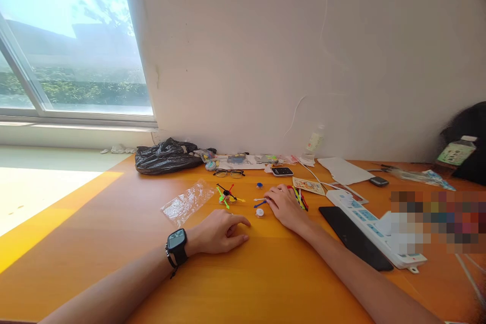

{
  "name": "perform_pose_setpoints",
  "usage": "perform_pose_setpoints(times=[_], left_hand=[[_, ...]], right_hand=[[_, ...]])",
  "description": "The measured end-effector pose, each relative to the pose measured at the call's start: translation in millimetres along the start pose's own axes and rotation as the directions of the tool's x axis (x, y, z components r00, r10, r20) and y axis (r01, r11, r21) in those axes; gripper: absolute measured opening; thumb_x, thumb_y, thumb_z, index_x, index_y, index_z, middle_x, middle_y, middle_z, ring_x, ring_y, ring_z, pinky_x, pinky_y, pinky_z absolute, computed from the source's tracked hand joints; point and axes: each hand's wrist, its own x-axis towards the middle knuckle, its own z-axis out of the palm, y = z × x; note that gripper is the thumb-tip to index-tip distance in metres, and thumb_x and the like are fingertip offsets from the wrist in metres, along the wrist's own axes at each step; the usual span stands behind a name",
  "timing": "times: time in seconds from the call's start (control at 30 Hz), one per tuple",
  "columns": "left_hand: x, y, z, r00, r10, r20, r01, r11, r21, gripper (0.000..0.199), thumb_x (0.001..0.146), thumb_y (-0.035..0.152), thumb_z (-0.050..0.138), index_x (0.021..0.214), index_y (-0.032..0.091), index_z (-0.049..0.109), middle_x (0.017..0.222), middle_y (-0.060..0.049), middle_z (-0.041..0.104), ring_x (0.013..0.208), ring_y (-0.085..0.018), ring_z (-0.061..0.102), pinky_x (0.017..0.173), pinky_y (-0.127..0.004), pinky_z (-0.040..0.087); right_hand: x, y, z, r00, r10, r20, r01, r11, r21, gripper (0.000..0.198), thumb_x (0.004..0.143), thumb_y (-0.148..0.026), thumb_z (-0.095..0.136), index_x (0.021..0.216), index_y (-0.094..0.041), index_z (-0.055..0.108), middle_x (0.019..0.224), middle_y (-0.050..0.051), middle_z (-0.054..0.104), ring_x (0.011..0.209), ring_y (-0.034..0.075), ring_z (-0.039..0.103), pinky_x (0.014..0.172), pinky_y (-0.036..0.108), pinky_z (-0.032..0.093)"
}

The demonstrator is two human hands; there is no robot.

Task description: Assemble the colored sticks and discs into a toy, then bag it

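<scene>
My left hand (220, 231) rests on the table with index finger and thumb stretched apart, holding nothing. Ahead of it stands a small spoked piece (227, 193) with red, black, yellow and green plastic arrows around a hub. My right hand (284, 207) lies palm down, its fingers spread and bent over the table. Its fingertips touch or partly cover a white and a blue plastic arrow (260, 203). More coloured arrows (301, 198) lie in a bunch beyond that hand. A white round hub (259, 212) and a blue one (259, 185) sit to its left.
A clear plastic bag (188, 201) lies on the left of the wooden table (212, 288). Eyeglasses (229, 173), a black-screened device (282, 172) and a black bag (167, 157) are toward the wall. On the right are a power strip (364, 217) and a black phone (353, 238).
</scene>
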Motion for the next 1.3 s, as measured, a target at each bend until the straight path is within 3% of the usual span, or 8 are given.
perform_pose_setpoints(times=[0.37,0.63,0.97,1.3], left_hand=[[-1,-2,2,0.999,0.030,-0.023,-0.030,1.000,-0.007,0.025,0.098,0.039,0.061,0.115,0.024,0.072,0.077,-0.001,0.073,0.069,-0.015,0.065,0.066,-0.023,0.046],[0,1,-2,1.000,-0.008,0.027,0.007,1.000,0.019,0.025,0.097,0.038,0.061,0.115,0.025,0.072,0.080,-0.002,0.075,0.071,-0.016,0.067,0.066,-0.024,0.046],[-1,-2,0,1.000,0.009,0.007,-0.009,1.000,0.026,0.028,0.098,0.041,0.059,0.117,0.025,0.072,0.080,-0.002,0.074,0.070,-0.016,0.066,0.066,-0.024,0.045],[0,-4,1,1.000,0.026,0.007,-0.026,1.000,0.017,0.029,0.100,0.042,0.058,0.118,0.024,0.071,0.078,-0.002,0.073,0.068,-0.016,0.065,0.066,-0.024,0.046]], right_hand=[[4,7,2,0.997,0.067,-0.033,-0.072,0.983,-0.166,0.017,0.102,-0.014,0.049,0.095,-0.021,0.062,0.100,0.008,0.073,0.101,0.029,0.057,0.088,0.044,0.035],[4,0,-2,0.998,0.068,-0.010,-0.069,0.997,-0.043,0.013,0.101,-0.014,0.051,0.094,-0.021,0.060,0.096,0.006,0.071,0.095,0.025,0.059,0.085,0.037,0.034],[-2,-2,1,0.996,0.077,0.037,-0.077,0.997,0.015,0.010,0.100,-0.016,0.056,0.095,-0.021,0.063,0.094,0.004,0.073,0.089,0.022,0.064,0.080,0.031,0.035],[3,6,-12,0.997,0.075,0.007,-0.072,0.976,-0.204,0.025,0.103,-0.011,0.046,0.093,-0.018,0.068,0.094,0.009,0.075,0.089,0.024,0.068,0.076,0.033,0.034]])
